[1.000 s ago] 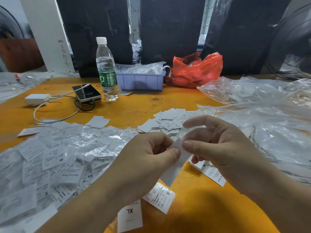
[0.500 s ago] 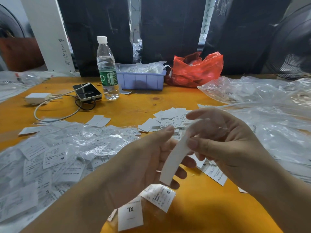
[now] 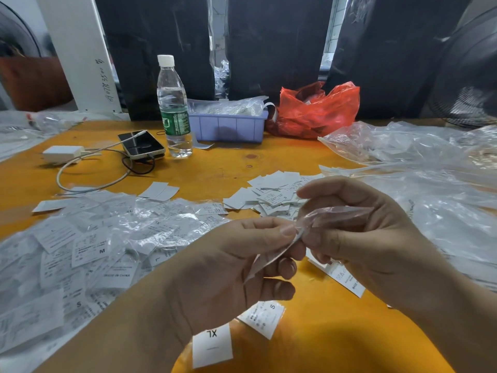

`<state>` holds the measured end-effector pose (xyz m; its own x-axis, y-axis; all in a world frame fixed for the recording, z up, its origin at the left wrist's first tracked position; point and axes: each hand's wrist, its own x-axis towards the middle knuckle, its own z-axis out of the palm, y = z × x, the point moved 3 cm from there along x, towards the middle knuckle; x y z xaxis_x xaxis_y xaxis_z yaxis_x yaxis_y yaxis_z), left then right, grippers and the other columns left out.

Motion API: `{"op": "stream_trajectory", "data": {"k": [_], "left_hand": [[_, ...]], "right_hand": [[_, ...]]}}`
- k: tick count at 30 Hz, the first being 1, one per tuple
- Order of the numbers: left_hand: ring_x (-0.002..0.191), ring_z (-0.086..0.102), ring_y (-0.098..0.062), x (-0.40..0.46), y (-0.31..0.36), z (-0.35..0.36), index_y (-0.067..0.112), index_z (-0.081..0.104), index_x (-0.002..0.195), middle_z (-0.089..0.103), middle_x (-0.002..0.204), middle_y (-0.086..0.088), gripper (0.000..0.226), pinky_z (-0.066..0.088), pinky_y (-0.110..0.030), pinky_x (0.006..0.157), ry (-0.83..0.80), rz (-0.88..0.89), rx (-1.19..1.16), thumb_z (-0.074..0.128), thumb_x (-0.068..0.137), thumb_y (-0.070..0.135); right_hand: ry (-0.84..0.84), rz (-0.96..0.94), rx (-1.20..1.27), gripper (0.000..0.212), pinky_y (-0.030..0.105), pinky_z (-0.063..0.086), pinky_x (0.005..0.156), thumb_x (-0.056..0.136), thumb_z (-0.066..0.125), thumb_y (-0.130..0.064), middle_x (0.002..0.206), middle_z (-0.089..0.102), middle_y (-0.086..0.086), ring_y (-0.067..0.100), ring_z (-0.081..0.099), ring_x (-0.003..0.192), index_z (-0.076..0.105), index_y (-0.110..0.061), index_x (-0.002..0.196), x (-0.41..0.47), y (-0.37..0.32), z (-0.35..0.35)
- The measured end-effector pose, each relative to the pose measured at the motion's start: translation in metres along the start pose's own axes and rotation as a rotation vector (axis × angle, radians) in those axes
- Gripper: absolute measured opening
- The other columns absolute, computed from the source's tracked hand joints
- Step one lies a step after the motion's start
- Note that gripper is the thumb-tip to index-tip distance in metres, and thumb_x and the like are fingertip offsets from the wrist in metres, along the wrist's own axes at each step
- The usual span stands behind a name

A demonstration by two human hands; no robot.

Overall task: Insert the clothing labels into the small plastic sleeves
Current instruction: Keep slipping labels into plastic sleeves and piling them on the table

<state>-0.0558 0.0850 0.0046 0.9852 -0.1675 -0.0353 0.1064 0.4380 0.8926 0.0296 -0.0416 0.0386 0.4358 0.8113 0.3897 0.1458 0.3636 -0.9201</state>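
Note:
My left hand [image 3: 236, 267] pinches the top of a white clothing label [image 3: 265, 261] that hangs edge-on below its thumb. Right against it, my right hand [image 3: 368, 238] pinches a small clear plastic sleeve [image 3: 336, 212] between thumb and fingers; the sleeve's mouth meets the label's upper end. Both hands hover above the orange table [image 3: 220, 170]. A heap of labels in sleeves [image 3: 88, 243] covers the left side. Loose white labels [image 3: 271, 193] lie in a pile just beyond my hands.
Labels marked XL [image 3: 212, 344] and S [image 3: 262, 317] lie near the front edge. At the back stand a water bottle [image 3: 173, 109], a phone [image 3: 141, 144] with cable, a purple bin [image 3: 228, 126] and a red bag [image 3: 317, 110]. Large clear plastic bags [image 3: 430, 170] spread on the right.
The label has turned edge-on and dropped lower in my left hand. My right hand has let go of the label's top and now holds a clear sleeve at it.

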Motion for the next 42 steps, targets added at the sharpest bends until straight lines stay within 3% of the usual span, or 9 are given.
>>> {"op": "stream_trajectory", "data": {"k": [9,12,16,20,26,30,35,39,42], "left_hand": [[0.055,0.058,-0.014,0.0,0.005,0.001,0.013,0.07,0.081,0.063,0.069,-0.006,0.015,0.049,-0.026,0.048,0.318,0.046,0.055,0.075,0.069,0.005],[0.052,0.058,-0.014,-0.002,0.008,-0.001,0.008,0.071,0.091,0.064,0.07,-0.007,0.031,0.051,-0.025,0.044,0.525,0.094,0.026,0.072,0.061,0.012],[0.049,0.058,-0.012,-0.004,0.012,-0.003,0.01,0.072,0.078,0.066,0.067,-0.003,0.005,0.052,-0.025,0.044,0.642,0.149,0.067,0.07,0.075,0.007],[0.056,0.061,-0.012,-0.003,0.009,-0.004,0.01,0.071,0.08,0.067,0.074,-0.004,0.007,0.05,-0.026,0.047,0.636,0.185,0.204,0.067,0.085,0.008],[0.063,0.062,-0.013,-0.002,0.007,0.0,0.02,0.072,0.073,0.069,0.077,-0.004,0.009,0.05,-0.028,0.058,0.555,0.203,0.32,0.074,0.066,0.025],[0.075,0.07,-0.015,-0.002,0.006,-0.001,0.016,0.071,0.085,0.074,0.083,-0.004,0.011,0.056,-0.027,0.063,0.522,0.158,0.351,0.072,0.075,0.014],[0.056,0.053,-0.01,-0.005,0.008,0.0,0.019,0.072,0.078,0.074,0.08,-0.006,0.005,0.041,-0.022,0.053,0.487,0.049,0.538,0.073,0.083,0.02],[0.041,0.036,-0.006,-0.007,0.014,-0.002,0.021,0.068,0.066,0.059,0.054,0.005,0.019,0.031,-0.018,0.045,0.531,0.024,0.531,0.071,0.084,0.019],[0.041,0.032,-0.008,-0.008,0.016,-0.009,0.0,0.064,0.087,0.046,0.053,0.003,0.014,0.027,-0.017,0.038,0.596,0.055,0.426,0.065,0.089,0.013]], "right_hand": [[0.134,0.112,-0.056,0.054,0.028,0.054,0.059,0.054,0.082,-0.004,0.105,0.071,0.004,0.023,0.059,0.065,0.071,-0.021,0.104,0.0,0.005,-0.01],[0.272,0.237,-0.074,0.058,0.028,0.054,0.059,0.053,0.08,-0.01,0.101,0.068,-0.001,0.017,0.065,0.066,0.067,-0.026,0.108,0.001,0.012,-0.016],[0.286,0.391,-0.112,0.049,0.029,0.052,0.056,0.056,0.079,-0.028,0.085,0.065,0.003,0.017,0.064,0.063,0.064,-0.016,0.101,0.001,0.015,-0.013],[0.132,0.444,-0.14,0.029,0.025,0.049,0.051,0.066,0.074,-0.036,0.067,0.064,0.008,0.017,0.058,0.056,0.068,-0.009,0.074,0.0,0.014,-0.003],[0.151,0.381,-0.214,0.029,0.022,0.047,0.051,0.066,0.069,-0.033,0.061,0.062,0.007,0.015,0.054,0.054,0.068,-0.005,0.072,-0.001,0.012,-0.003],[0.195,0.339,-0.213,0.026,0.022,0.046,0.05,0.064,0.068,-0.029,0.06,0.06,0.009,0.014,0.053,0.052,0.067,-0.003,0.07,0.001,0.012,-0.006],[0.234,0.311,-0.208,0.021,0.021,0.046,0.049,0.063,0.068,-0.03,0.058,0.06,0.008,0.014,0.051,0.051,0.068,-0.009,0.062,0.001,0.012,-0.008],[0.259,0.281,-0.194,0.016,0.021,0.046,0.05,0.063,0.069,-0.031,0.058,0.06,0.006,0.014,0.052,0.051,0.069,-0.015,0.061,0.001,0.011,-0.01],[0.306,0.259,-0.154,0.017,0.023,0.046,0.05,0.061,0.07,-0.032,0.059,0.059,0.007,0.017,0.051,0.053,0.069,-0.015,0.063,0.001,0.011,-0.015]]}}
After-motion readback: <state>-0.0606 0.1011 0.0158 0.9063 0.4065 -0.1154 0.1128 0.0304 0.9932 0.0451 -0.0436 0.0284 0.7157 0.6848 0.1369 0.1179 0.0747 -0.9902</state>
